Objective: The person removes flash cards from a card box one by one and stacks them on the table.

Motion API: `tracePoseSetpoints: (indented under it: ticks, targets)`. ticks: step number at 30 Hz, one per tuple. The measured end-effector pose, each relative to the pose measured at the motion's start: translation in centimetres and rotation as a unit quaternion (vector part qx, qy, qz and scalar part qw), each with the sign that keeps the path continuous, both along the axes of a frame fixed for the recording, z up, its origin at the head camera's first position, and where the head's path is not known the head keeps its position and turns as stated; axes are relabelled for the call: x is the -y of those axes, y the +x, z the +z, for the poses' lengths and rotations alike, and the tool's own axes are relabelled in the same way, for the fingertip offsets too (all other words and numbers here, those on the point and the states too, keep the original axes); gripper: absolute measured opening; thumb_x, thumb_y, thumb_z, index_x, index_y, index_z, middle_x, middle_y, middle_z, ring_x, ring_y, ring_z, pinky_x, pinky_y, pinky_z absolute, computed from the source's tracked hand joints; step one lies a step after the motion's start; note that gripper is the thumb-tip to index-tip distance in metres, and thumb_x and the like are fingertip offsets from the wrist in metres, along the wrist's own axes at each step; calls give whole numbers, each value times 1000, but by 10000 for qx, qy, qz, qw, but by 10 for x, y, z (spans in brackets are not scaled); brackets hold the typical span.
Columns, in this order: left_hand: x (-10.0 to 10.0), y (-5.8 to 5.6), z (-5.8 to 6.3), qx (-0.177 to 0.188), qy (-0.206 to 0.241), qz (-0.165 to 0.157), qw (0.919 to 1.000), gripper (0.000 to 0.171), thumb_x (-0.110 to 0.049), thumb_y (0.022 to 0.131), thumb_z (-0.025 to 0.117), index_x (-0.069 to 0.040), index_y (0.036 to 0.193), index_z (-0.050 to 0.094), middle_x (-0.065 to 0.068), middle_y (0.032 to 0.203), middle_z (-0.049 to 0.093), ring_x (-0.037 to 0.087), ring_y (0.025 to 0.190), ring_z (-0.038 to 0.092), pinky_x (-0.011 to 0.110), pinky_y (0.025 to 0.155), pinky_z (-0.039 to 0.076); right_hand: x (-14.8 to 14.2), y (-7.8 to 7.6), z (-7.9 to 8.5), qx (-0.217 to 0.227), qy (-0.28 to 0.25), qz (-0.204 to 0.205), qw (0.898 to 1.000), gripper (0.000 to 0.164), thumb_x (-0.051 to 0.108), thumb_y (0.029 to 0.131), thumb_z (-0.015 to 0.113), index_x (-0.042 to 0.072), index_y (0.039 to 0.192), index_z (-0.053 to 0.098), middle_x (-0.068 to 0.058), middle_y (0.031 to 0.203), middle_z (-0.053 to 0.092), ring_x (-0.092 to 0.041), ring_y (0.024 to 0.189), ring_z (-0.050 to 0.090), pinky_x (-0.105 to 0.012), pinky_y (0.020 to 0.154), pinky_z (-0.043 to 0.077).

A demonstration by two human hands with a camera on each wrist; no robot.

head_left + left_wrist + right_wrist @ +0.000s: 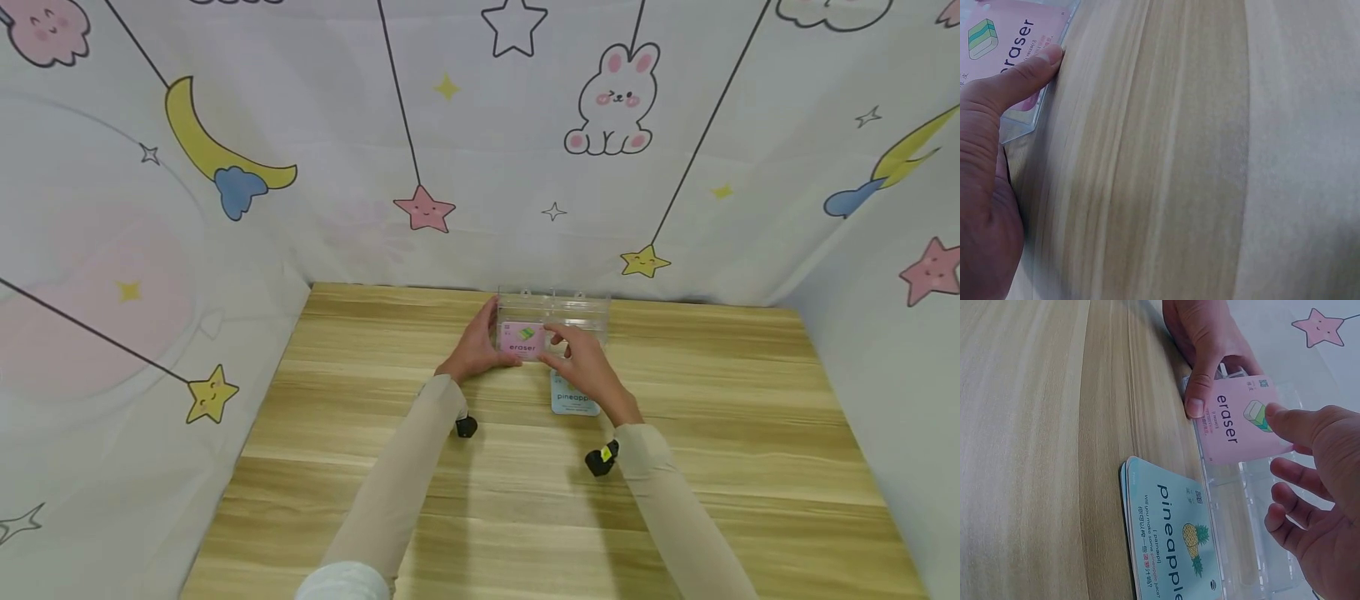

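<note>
A clear plastic box with compartments (588, 310) stands at the back of the table. In its left part is a pink flashcard (1241, 428) printed "eraser". My left hand (476, 344) holds the box at its left side, with the thumb across the front edge and over the card's lower edge. My right hand (1329, 469) pinches the pink card's right edge between thumb and index finger; its other fingers are loosely curled. Just in front of the box lies a small stack of blue flashcards (1175, 531), the top one printed "pineapple", partly under the right hand in the head view.
The wood-grain table (525, 508) reaches forward to a white printed curtain (510, 142) close behind the box. More curtain hangs along the left and right sides. A black wrist camera (602, 458) sits below the right hand, and another (466, 427) below the left.
</note>
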State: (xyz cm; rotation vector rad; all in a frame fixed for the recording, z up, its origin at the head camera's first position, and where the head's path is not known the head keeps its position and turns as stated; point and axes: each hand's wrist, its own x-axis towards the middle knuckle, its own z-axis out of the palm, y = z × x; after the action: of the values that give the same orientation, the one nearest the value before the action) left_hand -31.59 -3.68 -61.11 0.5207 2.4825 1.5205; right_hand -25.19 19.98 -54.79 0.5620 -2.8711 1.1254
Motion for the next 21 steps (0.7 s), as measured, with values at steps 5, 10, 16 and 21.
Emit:
tracePoseSetpoints:
  ticks: [5, 10, 16, 21]
  targets:
    - [-1, 0, 0, 14, -20, 2, 10000, 134, -22, 70, 100, -14, 167, 8, 12, 169, 25, 23, 153, 30, 24, 123, 29, 0, -1, 1, -2, -7, 13, 10000, 52, 20, 96, 77, 1, 142, 60, -18, 111, 70, -23, 76, 55, -38, 67, 49]
    - [-1, -1, 0, 26, 9, -5, 10000, 133, -20, 70, 100, -13, 167, 8, 12, 168, 26, 22, 153, 30, 22, 122, 28, 1, -2, 2, -13, -23, 3, 10000, 49, 20, 98, 75, 0, 140, 61, -17, 110, 70, -24, 76, 55, -38, 68, 48]
    - [-1, -1, 2, 33, 32, -16, 10000, 133, -17, 70, 99, -14, 167, 8, 11, 168, 26, 20, 153, 29, 21, 122, 27, 1, -2, 0, -23, -112, -2, 9999, 45, 21, 99, 74, 2, 138, 63, -17, 113, 70, -25, 79, 56, -39, 70, 50]
    - [-1, 0, 2, -16, 63, -21, 10000, 133, -17, 69, 100, -14, 167, 10, 12, 168, 27, 21, 153, 29, 24, 123, 28, 2, 0, 0, -45, -289, 30, 9996, 40, 19, 99, 74, 2, 134, 64, -19, 121, 67, -29, 89, 60, -46, 78, 55]
